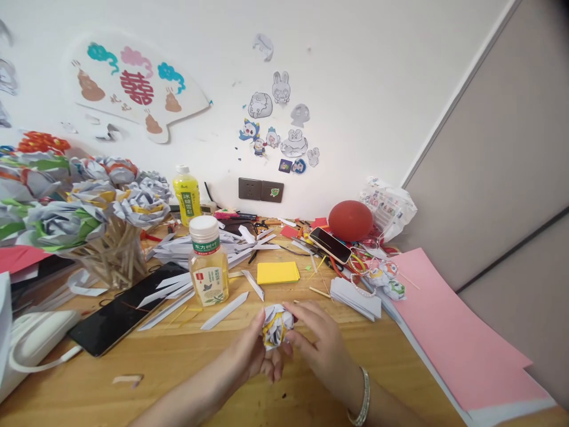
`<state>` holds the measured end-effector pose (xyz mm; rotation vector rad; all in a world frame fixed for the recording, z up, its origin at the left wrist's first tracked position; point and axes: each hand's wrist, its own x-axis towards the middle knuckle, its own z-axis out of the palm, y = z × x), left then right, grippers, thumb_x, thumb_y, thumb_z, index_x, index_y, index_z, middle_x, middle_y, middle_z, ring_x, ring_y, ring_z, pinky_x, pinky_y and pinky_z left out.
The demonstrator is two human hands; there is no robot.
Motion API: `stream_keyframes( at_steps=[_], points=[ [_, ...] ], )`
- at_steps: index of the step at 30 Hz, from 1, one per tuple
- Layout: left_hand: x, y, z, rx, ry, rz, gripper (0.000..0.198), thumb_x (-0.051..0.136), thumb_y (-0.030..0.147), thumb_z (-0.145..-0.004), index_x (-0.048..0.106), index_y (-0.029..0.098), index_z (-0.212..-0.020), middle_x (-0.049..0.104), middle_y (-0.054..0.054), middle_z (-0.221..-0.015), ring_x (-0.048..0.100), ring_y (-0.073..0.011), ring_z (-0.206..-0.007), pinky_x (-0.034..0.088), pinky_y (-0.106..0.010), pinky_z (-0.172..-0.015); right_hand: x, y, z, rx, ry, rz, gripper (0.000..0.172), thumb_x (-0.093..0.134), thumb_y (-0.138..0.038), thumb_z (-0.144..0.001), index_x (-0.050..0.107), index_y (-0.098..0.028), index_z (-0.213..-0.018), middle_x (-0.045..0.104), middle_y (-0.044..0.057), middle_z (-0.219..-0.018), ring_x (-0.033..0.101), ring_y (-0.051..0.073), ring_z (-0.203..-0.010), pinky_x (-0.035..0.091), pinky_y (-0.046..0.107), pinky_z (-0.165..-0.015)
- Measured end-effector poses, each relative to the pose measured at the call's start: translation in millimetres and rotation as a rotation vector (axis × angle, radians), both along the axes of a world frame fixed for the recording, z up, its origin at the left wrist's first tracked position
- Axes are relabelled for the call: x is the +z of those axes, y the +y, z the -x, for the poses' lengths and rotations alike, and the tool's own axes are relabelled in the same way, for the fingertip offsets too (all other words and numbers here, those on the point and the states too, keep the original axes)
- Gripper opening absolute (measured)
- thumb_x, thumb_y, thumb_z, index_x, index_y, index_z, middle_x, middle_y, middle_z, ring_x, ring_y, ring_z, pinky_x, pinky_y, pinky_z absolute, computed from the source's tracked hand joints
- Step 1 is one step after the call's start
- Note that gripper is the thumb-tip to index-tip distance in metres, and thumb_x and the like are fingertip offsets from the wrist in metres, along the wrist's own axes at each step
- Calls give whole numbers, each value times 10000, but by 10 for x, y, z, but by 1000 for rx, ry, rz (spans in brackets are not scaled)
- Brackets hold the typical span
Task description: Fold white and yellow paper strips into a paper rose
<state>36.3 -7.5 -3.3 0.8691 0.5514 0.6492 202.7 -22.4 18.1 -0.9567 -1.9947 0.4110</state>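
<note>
Between my two hands is a small white paper flower (274,326) with yellow-edged folds, held just above the wooden table. My left hand (246,353) grips it from the left and below, thumb along its side. From the right, the thumb and fingers of my right hand (317,341) pinch its edge. A bracelet (365,394) circles my right wrist. Just beyond the flower lie a stack of yellow paper (278,273) and a long folded white paper strip (225,311).
Two drink bottles, one amber (208,267) and one yellow (186,196), stand left of centre. Finished paper flowers (66,225) fill a container at far left, near a black tablet (120,314). Right are a phone (330,245), a red balloon (350,220) and pink sheets (457,332).
</note>
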Motion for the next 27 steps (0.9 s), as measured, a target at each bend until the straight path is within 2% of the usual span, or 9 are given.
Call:
stream_keyframes(
  at_steps=[2, 3, 5, 7, 12, 14, 17, 23, 27],
  points=[
    [-21, -3, 16, 112, 102, -217, 786, 456, 777, -629, 474, 185, -1144, 645, -42, -768, 563, -128, -464, 424, -224, -419, 7, 10, 4, 20, 174, 193, 325, 519, -399, -868, 591, -222, -1131, 651, 71, -1011, 598, 203, -916, 487, 332, -808],
    [-9, -15, 35, 179, 175, -355, 803, 553, 701, -643, 377, 210, -1254, 636, -75, -963, 618, -160, -643, 483, -255, -560, 15, 11, 10, 40, 257, 284, 316, 531, -399, -860, 605, -220, -1110, 653, 69, -1010, 604, 202, -914, 492, 325, -801],
    [27, -38, 81, 246, 313, -591, 947, 734, 515, -594, 236, 236, -1351, 469, -113, -1280, 523, -252, -1077, 456, -316, -845, 29, 4, 28, 88, 395, 429, 307, 547, -393, -853, 616, -213, -1091, 654, 71, -1032, 611, 204, -928, 499, 321, -802],
    [41, -46, 120, 307, 408, -726, 928, 739, 416, -624, 212, 224, -1364, 451, -119, -1294, 455, -276, -1164, 396, -355, -945, 35, -12, 51, 122, 455, 486, 298, 546, -381, -856, 619, -210, -1089, 650, 74, -1065, 609, 208, -956, 495, 326, -820],
    [-7, -26, 148, 385, 497, -1019, 627, 656, 271, -700, 403, 252, -1273, 524, -84, -1244, 500, -274, -1127, 381, -371, -975, 40, -48, 64, 165, 283, 335, 332, 407, -372, -927, 575, -246, -1184, 621, 67, -1141, 554, 198, -1062, 427, 342, -923],
    [28, -45, 147, 423, 466, -1057, 578, 609, 258, -738, 408, 257, -1281, 527, -78, -1260, 503, -268, -1133, 385, -367, -977, 42, -46, 49, 219, 252, 326, 359, 383, -389, -934, 524, -265, -1239, 586, 61, -1197, 526, 193, -1102, 406, 345, -950],
    [128, -108, 142, 381, 463, -988, 570, 602, 240, -745, 424, 225, -1286, 511, -98, -1296, 495, -284, -1152, 391, -376, -979, 12, -39, 48, 250, 304, 347, 386, 468, -441, -887, 532, -275, -1229, 583, 56, -1192, 525, 202, -1098, 417, 347, -941],
    [130, -180, 106, 354, 510, -853, 573, 614, 253, -758, 425, 226, -1299, 525, -106, -1286, 523, -291, -1116, 395, -380, -969, -74, -67, 130, 165, 395, 309, 409, 503, -509, -840, 607, -245, -1135, 627, 65, -988, 581, 196, -892, 491, 321, -773],
    [113, -169, 74, 431, 459, -857, 472, 637, 243, -732, 516, 232, -1188, 584, -92, -1198, 551, -277, -1066, 423, -344, -924, -21, -79, 123, 82, 352, 190, 356, 541, -492, -823, 637, -227, -1042, 600, 46, -879, 550, 171, -787, 472, 285, -701]
  ],
)
